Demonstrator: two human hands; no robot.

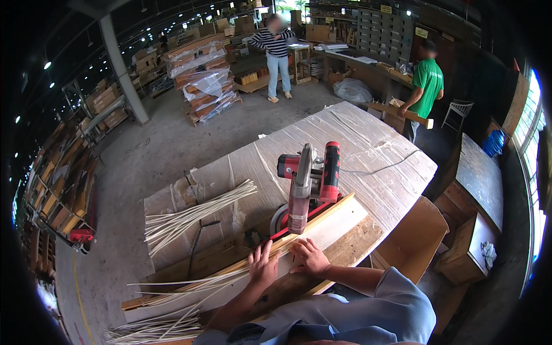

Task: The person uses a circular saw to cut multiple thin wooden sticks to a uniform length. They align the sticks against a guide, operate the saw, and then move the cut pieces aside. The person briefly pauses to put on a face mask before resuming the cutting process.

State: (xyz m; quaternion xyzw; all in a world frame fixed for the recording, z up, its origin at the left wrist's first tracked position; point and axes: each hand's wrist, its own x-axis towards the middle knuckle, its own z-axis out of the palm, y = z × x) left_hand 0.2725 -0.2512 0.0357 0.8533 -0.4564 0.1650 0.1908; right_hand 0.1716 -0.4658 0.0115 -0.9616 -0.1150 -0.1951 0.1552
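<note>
Thin pale strips [192, 287] run from the left along a long wooden fence to my left hand [263, 265], whose fingers press over them at the fence. My right hand [310, 257] rests beside it on the right, fingertips against the fence and thumb apart; nothing shows in its grasp. Just beyond both hands stands a red and black mitre saw [302, 195], its blade guard low over the fence. A white board [339, 221] lies along the near side of the fence. A loose bundle of pale strips [198, 215] lies on the table, left of the saw.
Plastic-like sheeting covers the table [368, 132]; a grey cord [391, 168] crosses it. More strips [155, 330] lie near me at left. An open cardboard box [417, 236] stands at right. Two people, in a striped top [277, 46] and a green shirt [426, 80], stand beyond the table.
</note>
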